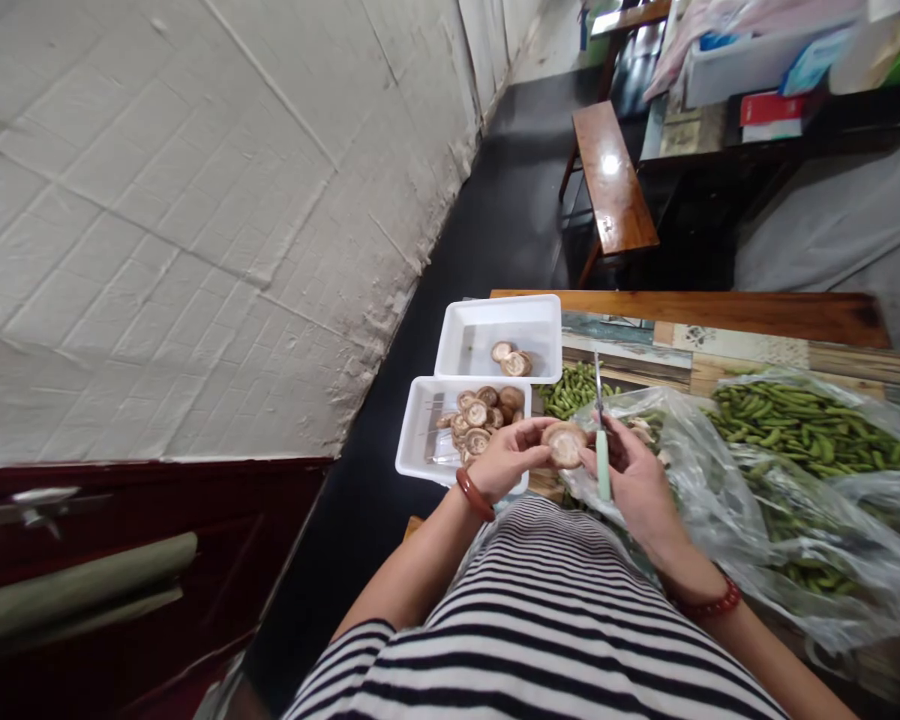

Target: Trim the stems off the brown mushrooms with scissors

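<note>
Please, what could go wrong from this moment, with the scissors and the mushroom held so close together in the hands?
1. The right hand grips the scissors, blades up, while both it and the left hand pinch one mushroom. The left fingers lie close to the blades, so a slip might nick them.
2. The loose plastic bag lies against the right hand; the blades could snag it.

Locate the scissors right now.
Head view, centre: the scissors stand blades-up in the right hand, just right of the mushroom that the left hand holds.
</note>
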A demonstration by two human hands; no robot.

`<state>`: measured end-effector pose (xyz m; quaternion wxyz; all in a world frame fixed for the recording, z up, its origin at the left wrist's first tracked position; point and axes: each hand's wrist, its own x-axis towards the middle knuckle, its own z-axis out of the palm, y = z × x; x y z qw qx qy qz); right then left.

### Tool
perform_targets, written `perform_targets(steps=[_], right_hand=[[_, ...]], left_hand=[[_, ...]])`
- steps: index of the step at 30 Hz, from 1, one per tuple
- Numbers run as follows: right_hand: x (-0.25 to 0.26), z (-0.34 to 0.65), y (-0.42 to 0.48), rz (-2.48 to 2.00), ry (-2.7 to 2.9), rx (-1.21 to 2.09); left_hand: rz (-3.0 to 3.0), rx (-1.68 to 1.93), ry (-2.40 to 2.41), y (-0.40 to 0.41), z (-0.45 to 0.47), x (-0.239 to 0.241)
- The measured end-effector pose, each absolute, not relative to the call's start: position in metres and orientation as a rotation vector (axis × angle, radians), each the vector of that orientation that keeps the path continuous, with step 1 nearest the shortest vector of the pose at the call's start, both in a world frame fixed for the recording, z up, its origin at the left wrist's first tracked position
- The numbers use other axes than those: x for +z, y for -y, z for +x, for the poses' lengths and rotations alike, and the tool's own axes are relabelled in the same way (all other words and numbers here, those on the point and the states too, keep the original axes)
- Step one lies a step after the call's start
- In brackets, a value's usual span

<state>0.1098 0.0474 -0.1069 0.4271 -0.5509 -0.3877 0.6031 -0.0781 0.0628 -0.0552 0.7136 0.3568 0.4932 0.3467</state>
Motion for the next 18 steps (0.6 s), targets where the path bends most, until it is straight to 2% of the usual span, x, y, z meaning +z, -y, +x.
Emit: perform_targets(steps=[10, 18], right_hand=[[-0.097, 0.097, -0.061, -1.364, 0.787, 1.654], [-0.102, 0.095, -0.067, -1.458, 0.785, 1.638]], left_hand=[[0.754, 0.812, -1.102, -0.072, -0.096, -0.063], [1.058, 0.892, -1.739, -0.17, -0.161, -0.108]])
